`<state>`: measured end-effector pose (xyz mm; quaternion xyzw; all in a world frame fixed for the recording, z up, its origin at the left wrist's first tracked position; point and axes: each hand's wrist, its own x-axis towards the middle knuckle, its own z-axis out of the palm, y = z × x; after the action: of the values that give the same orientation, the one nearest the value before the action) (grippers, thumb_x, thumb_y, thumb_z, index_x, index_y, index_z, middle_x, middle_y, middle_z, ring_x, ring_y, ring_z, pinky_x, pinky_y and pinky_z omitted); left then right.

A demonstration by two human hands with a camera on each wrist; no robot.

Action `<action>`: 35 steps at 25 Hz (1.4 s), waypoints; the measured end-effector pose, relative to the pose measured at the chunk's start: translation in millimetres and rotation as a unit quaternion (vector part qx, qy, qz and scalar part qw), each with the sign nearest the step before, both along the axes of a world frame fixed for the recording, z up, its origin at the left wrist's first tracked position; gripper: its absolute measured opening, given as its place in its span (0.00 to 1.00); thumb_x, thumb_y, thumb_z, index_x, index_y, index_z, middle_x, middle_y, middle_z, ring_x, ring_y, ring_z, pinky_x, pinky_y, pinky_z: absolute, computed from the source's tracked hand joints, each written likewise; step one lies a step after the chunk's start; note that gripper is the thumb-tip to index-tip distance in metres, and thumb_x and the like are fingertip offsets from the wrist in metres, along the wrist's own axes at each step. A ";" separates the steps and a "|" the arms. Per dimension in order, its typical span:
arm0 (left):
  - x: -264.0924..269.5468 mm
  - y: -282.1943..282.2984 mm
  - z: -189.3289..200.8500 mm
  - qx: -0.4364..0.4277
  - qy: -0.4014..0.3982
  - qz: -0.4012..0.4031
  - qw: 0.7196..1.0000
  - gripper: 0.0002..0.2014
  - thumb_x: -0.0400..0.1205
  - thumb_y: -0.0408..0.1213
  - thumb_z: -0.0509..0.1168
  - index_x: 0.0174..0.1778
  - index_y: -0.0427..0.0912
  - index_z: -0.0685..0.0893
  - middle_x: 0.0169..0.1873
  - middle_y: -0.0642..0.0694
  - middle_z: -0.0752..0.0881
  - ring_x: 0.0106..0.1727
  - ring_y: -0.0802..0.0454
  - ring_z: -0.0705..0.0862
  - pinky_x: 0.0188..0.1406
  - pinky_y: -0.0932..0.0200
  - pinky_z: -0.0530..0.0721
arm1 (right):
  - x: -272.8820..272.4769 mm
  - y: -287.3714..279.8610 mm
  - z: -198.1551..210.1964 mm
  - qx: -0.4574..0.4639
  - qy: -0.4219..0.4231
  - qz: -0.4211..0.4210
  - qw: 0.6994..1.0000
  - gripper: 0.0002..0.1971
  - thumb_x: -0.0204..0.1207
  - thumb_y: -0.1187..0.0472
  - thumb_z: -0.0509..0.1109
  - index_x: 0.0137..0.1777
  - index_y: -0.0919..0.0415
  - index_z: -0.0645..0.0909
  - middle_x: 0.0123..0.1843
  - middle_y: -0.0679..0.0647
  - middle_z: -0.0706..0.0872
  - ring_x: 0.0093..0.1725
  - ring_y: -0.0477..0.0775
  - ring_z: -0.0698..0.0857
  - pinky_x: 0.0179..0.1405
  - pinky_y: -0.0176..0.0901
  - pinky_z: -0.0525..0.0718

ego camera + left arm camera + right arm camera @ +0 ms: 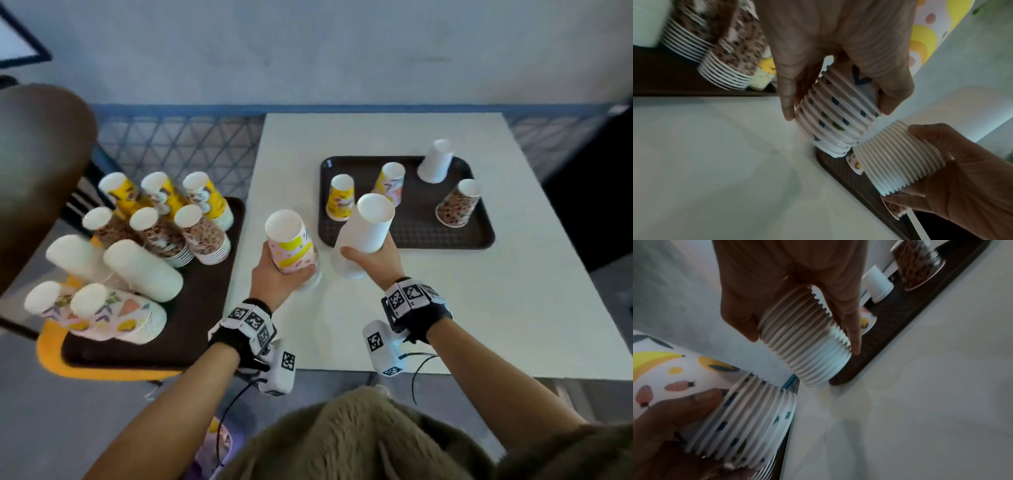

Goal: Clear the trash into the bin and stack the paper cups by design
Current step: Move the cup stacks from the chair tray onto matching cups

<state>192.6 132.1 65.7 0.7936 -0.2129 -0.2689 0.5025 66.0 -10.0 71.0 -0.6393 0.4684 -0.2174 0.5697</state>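
My left hand (274,274) grips a stack of fruit-print cups (291,245), held upside down over the white table's (479,325) left part; its rims (836,116) sit between my thumb and fingers. My right hand (373,262) grips a tall stack of plain white cups (366,229), also inverted, next to the dark tray (411,236); its ribbed rims (807,344) show in the right wrist view. On that tray stand a yellow cup (340,197), a pink-yellow cup (390,183), a white stack (436,161) and a brown-spotted cup (457,204).
A second dark tray (154,342) on an orange chair at the left holds sorted stacks: yellow (205,198), brown-spotted (202,233), plain white (140,269) and pastel-print (113,313). A brown chair back (37,164) rises at the far left.
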 end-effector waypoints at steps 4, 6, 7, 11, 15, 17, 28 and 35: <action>-25.4 -59.2 5.8 -0.021 0.016 -0.040 0.999 0.33 0.61 0.45 0.80 0.61 0.55 0.74 0.50 0.57 0.83 0.51 0.57 0.83 0.43 0.72 0.75 | -37.8 -54.8 13.8 -0.012 0.000 -0.034 0.999 0.41 0.49 0.47 0.79 0.66 0.52 0.72 0.60 0.53 0.84 0.61 0.56 0.82 0.63 0.57 0.81; -35.2 -91.9 6.7 -0.026 0.012 -0.040 0.999 0.33 0.61 0.45 0.80 0.61 0.54 0.74 0.51 0.56 0.83 0.54 0.54 0.83 0.49 0.66 0.77 | -51.0 -92.1 26.1 -0.030 -0.002 -0.036 0.999 0.41 0.49 0.47 0.79 0.66 0.51 0.72 0.61 0.52 0.84 0.61 0.55 0.82 0.64 0.59 0.80; -40.4 -110.8 6.1 -0.029 0.014 -0.032 0.999 0.33 0.61 0.45 0.79 0.61 0.55 0.73 0.52 0.57 0.83 0.55 0.54 0.83 0.52 0.63 0.77 | -58.0 -114.9 34.0 -0.040 -0.003 -0.037 0.999 0.40 0.50 0.48 0.80 0.66 0.52 0.72 0.61 0.53 0.84 0.61 0.55 0.82 0.64 0.59 0.81; -51.0 -186.0 9.9 -0.046 0.008 0.017 0.999 0.37 0.58 0.50 0.78 0.63 0.53 0.73 0.55 0.54 0.84 0.59 0.51 0.83 0.63 0.54 0.79 | -67.3 -215.3 68.3 -0.084 -0.013 -0.039 0.996 0.38 0.56 0.54 0.81 0.68 0.56 0.70 0.62 0.56 0.83 0.60 0.58 0.82 0.62 0.61 0.81; -49.2 -254.8 18.8 -0.056 -0.025 0.044 0.997 0.33 0.64 0.44 0.78 0.64 0.46 0.73 0.57 0.52 0.84 0.58 0.53 0.83 0.59 0.58 0.79 | -51.2 -304.6 86.6 -0.090 -0.001 -0.026 0.996 0.45 0.46 0.44 0.79 0.66 0.53 0.70 0.61 0.54 0.84 0.59 0.58 0.83 0.61 0.62 0.83; -44.3 -280.6 20.5 -0.053 -0.041 0.062 0.996 0.35 0.64 0.45 0.78 0.66 0.47 0.71 0.56 0.52 0.84 0.57 0.53 0.83 0.60 0.57 0.78 | -40.3 -335.4 85.3 -0.085 0.009 -0.015 0.996 0.44 0.47 0.44 0.79 0.66 0.54 0.70 0.60 0.55 0.84 0.58 0.58 0.83 0.59 0.62 0.83; -30.4 -336.8 -17.8 0.011 -0.040 0.101 0.994 0.38 0.65 0.41 0.78 0.69 0.44 0.66 0.55 0.52 0.80 0.55 0.53 0.80 0.57 0.59 0.76 | 0.3 -403.3 21.3 -0.042 0.084 0.040 0.995 0.42 0.62 0.55 0.80 0.73 0.57 0.61 0.67 0.58 0.78 0.64 0.62 0.78 0.60 0.55 0.80; -39.9 -327.8 -31.0 0.011 0.024 0.078 0.997 0.43 0.65 0.40 0.79 0.71 0.46 0.61 0.58 0.50 0.75 0.63 0.48 0.78 0.62 0.57 0.76 | -18.6 -399.0 12.2 0.009 0.132 0.060 0.989 0.51 0.63 0.56 0.80 0.78 0.55 0.48 0.76 0.63 0.68 0.73 0.65 0.71 0.71 0.58 0.72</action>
<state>152.7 -195.7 34.7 0.8065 -0.1352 -0.2503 0.5182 47.4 -408.9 83.2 -0.6842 0.5022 -0.0926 0.5206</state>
